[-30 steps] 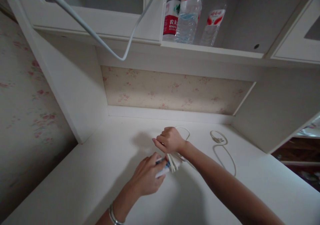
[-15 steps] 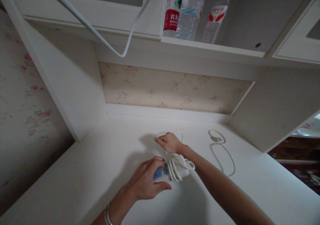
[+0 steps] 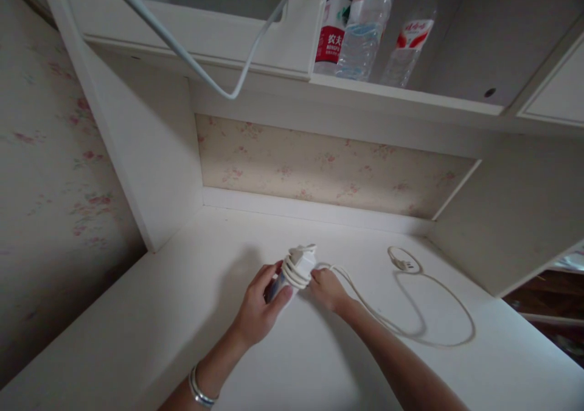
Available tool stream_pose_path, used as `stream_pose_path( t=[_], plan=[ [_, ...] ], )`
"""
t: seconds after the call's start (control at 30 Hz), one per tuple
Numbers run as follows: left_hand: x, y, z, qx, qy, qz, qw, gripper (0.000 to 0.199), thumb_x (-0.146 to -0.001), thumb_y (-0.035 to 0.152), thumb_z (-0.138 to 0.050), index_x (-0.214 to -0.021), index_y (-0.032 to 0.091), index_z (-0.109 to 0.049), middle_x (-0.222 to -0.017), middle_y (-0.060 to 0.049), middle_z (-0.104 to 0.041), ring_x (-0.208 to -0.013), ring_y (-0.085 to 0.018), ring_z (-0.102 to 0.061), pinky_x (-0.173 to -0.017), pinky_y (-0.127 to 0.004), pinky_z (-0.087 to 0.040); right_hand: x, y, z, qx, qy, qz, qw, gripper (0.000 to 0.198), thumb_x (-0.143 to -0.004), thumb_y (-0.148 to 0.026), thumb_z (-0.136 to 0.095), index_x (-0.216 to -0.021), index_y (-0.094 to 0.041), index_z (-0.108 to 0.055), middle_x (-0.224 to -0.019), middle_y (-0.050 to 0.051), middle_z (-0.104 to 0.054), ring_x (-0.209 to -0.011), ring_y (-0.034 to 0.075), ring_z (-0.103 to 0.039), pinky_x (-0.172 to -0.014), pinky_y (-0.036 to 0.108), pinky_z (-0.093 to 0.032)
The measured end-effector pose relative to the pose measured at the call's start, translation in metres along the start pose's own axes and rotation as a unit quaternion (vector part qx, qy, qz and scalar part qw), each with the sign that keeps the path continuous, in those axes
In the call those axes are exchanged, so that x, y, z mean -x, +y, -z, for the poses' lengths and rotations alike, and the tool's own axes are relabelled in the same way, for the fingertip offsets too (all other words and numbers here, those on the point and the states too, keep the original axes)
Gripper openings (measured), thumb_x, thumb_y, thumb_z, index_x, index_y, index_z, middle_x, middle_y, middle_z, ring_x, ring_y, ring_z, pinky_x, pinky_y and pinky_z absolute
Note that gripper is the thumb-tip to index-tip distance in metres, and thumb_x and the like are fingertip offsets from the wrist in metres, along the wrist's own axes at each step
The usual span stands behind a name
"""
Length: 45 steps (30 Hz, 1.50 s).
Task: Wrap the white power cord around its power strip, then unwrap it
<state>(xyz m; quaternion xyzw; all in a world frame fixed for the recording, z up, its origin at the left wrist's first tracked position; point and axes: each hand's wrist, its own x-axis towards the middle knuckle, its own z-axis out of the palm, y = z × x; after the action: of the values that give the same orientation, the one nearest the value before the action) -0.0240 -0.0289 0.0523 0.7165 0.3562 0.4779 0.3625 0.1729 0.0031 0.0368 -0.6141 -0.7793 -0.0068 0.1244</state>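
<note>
My left hand (image 3: 260, 304) grips a white power strip (image 3: 279, 289) with blue sockets, held tilted above the white desktop. Several turns of its cream cord (image 3: 296, 272) are wound around the strip's far end. Just right of the strip, my right hand (image 3: 327, 288) is closed on the cord close to the wrapped end. From there the loose cord (image 3: 449, 343) runs right across the desktop in a wide loop. It ends at a plug (image 3: 404, 265) lying near the back right, its pins showing.
Overhead, a shelf (image 3: 410, 98) holds several plastic bottles (image 3: 360, 43). A pale cable (image 3: 191, 64) hangs in front of the cabinet at upper left. Side panels (image 3: 132, 137) bound the desktop (image 3: 219, 247), and floral wallpaper (image 3: 319, 162) shows behind it.
My right hand has come from beyond the strip to its right side, drawing the cord along. The strip has turned upward in my left hand, and the loose cord's loop has shifted right.
</note>
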Motion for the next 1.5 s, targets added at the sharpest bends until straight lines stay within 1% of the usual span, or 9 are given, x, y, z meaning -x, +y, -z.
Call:
stream_pose_path(
  t=[0.17, 0.27, 0.37, 0.47, 0.7, 1.03, 1.27, 1.4, 1.5],
  plan=[
    [-0.009, -0.006, 0.007, -0.078, 0.076, 0.011, 0.994, 0.032, -0.090, 0.038, -0.043, -0.108, 0.018, -0.059, -0.095, -0.007, -0.057, -0.093, -0.018, -0.055, -0.086, -0.031, -0.045, 0.025, -0.017, 0.011, -0.021, 0.057, 0.004, 0.998, 0.044, -0.096, -0.042, -0.028, -0.077, -0.021, -0.061, -0.066, 0.002, -0.068, -0.056, 0.013, -0.061, -0.054, 0.023, -0.031],
    [-0.008, -0.012, 0.006, -0.121, 0.087, 0.012, 0.989, 0.036, -0.090, 0.039, -0.043, -0.114, 0.017, -0.057, -0.097, -0.007, -0.056, -0.096, -0.019, -0.055, -0.087, -0.031, -0.045, 0.031, -0.030, 0.019, -0.006, 0.085, 0.007, 0.996, 0.045, -0.090, -0.057, -0.035, -0.082, -0.021, -0.061, -0.069, 0.002, -0.069, -0.059, 0.015, -0.063, -0.054, 0.024, -0.029],
    [-0.004, -0.019, 0.002, -0.166, 0.077, -0.005, 0.983, 0.043, -0.088, 0.039, -0.046, -0.124, 0.017, -0.051, -0.105, -0.008, -0.053, -0.095, -0.018, -0.057, -0.085, -0.030, -0.048, 0.028, -0.038, 0.023, 0.029, 0.102, -0.012, 0.994, 0.052, -0.087, -0.062, -0.034, -0.074, -0.021, -0.062, -0.066, 0.004, -0.070, -0.059, 0.016, -0.064, -0.052, 0.025, -0.026],
    [-0.001, -0.024, -0.002, -0.193, 0.059, -0.019, 0.979, 0.048, -0.089, 0.039, -0.046, -0.132, 0.018, -0.045, -0.109, -0.009, -0.051, -0.090, -0.016, -0.059, -0.080, -0.028, -0.051, 0.023, -0.037, 0.023, 0.054, 0.119, -0.018, 0.991, 0.054, -0.089, -0.060, -0.033, -0.067, -0.020, -0.062, -0.064, 0.005, -0.069, -0.055, 0.015, -0.063, -0.050, 0.026, -0.022],
    [0.000, -0.030, -0.004, -0.237, 0.055, -0.040, 0.969, 0.052, -0.087, 0.039, -0.047, -0.135, 0.020, -0.040, -0.108, -0.009, -0.049, -0.086, -0.016, -0.058, -0.077, -0.029, -0.053, 0.025, -0.035, 0.014, 0.083, 0.145, 0.033, 0.985, 0.048, -0.096, -0.045, -0.030, -0.070, -0.019, -0.061, -0.060, 0.002, -0.068, -0.050, 0.013, -0.060, -0.049, 0.026, -0.016],
    [-0.002, -0.028, -0.003, -0.253, 0.059, -0.042, 0.965, 0.055, -0.087, 0.039, -0.049, -0.136, 0.018, -0.039, -0.103, -0.008, -0.048, -0.087, -0.017, -0.057, -0.077, -0.029, -0.052, 0.018, -0.024, 0.008, 0.123, 0.181, 0.090, 0.971, 0.044, -0.097, -0.040, -0.033, -0.070, -0.018, -0.059, -0.058, 0.001, -0.065, -0.048, 0.012, -0.059, -0.049, 0.029, -0.016],
    [0.002, -0.029, -0.003, -0.284, 0.043, -0.047, 0.957, 0.053, -0.087, 0.039, -0.047, -0.136, 0.019, -0.039, -0.104, -0.008, -0.049, -0.086, -0.017, -0.058, -0.075, -0.028, -0.052, 0.021, -0.026, 0.015, 0.095, 0.109, 0.048, 0.988, 0.047, -0.096, -0.046, -0.029, -0.073, -0.020, -0.060, -0.065, 0.001, -0.069, -0.055, 0.014, -0.063, -0.049, 0.028, -0.020],
    [0.000, -0.031, -0.006, -0.365, 0.051, -0.040, 0.929, 0.052, -0.087, 0.040, -0.048, -0.135, 0.022, -0.040, -0.107, -0.008, -0.052, -0.084, -0.018, -0.060, -0.072, -0.028, -0.051, 0.026, -0.031, 0.021, 0.073, 0.040, 0.032, 0.996, 0.043, -0.097, -0.043, -0.027, -0.078, -0.021, -0.058, -0.072, 0.002, -0.070, -0.061, 0.016, -0.065, -0.050, 0.026, -0.024],
    [-0.003, -0.030, -0.008, -0.404, 0.068, -0.029, 0.912, 0.051, -0.087, 0.041, -0.047, -0.134, 0.022, -0.040, -0.107, -0.008, -0.053, -0.085, -0.018, -0.060, -0.071, -0.028, -0.050, 0.031, -0.037, 0.022, 0.061, -0.007, 0.035, 0.997, 0.028, -0.094, -0.037, -0.037, -0.084, -0.020, -0.057, -0.075, 0.003, -0.070, -0.065, 0.018, -0.066, -0.051, 0.025, -0.028]
  ],
)
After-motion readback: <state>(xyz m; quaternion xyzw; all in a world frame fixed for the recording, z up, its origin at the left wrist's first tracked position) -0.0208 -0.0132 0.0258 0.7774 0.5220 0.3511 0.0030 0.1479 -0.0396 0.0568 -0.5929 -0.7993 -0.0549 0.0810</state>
